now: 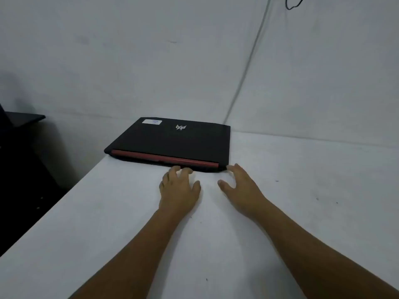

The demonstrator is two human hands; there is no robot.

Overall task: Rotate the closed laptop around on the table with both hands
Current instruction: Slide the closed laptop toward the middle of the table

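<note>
Black closed laptop (170,142) lying flat on the white table (302,190), near the far left corner by the wall, red hinge strip (165,158) facing the person. Left hand (178,190) spread loose, fingertips just at the near edge by the strip. Right hand (241,186) also spread, fingertips beside the near right corner. Neither gripping anything; contact too blurred to confirm. Probably just starting: no turn evident, whole rotation left to do.

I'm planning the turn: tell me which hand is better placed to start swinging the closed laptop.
Probably the right hand: its fingertips reach the laptop at the near right corner, good leverage. The left hand touches mid-edge by the red strip.
</note>
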